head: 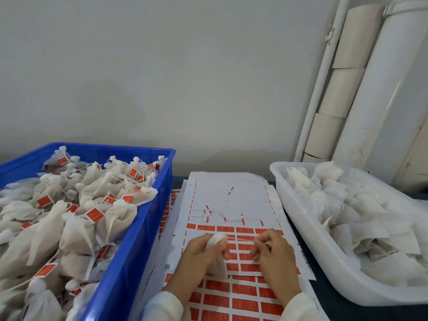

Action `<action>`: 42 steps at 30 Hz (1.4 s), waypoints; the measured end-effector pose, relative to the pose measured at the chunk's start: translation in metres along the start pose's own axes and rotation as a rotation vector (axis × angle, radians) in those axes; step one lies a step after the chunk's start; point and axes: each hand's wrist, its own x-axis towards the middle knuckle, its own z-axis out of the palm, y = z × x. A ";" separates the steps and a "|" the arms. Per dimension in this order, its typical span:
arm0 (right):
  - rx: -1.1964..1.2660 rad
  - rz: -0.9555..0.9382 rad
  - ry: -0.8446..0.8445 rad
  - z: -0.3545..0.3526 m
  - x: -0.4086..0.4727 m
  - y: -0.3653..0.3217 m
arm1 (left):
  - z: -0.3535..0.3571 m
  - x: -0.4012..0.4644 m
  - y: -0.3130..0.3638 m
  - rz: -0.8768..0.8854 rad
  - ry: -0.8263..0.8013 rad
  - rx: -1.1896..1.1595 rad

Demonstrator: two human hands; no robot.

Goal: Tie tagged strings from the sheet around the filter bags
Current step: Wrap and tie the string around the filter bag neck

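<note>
Gripping a white gathered filter bag [216, 239] above the red-tagged sheet [234, 251], the left hand [203, 253] holds firm; the right hand [272, 249] pinches its thin string [240, 239] taut.

soft, even indoor light, faint shadows, slight overall blur, wide-angle bending at the edges.

Cream-white long sleeves [162, 304], bare hands.
</note>
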 end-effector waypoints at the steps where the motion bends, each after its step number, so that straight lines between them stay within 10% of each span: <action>1: -0.063 -0.035 -0.052 0.002 -0.001 -0.001 | -0.001 0.001 0.001 -0.007 0.020 -0.047; 6: -0.346 -0.419 -0.271 0.008 -0.009 -0.009 | -0.006 0.003 0.001 -0.104 -0.005 -0.426; 13: -0.329 -0.867 -0.236 0.003 -0.014 -0.020 | 0.003 0.001 -0.006 0.102 0.076 0.196; 23: 0.083 -0.396 -0.138 0.008 -0.012 -0.017 | 0.003 -0.001 -0.012 0.390 -0.069 0.637; 42: 0.300 -0.114 -0.212 0.016 -0.012 -0.014 | 0.004 0.003 -0.009 0.031 -0.155 0.056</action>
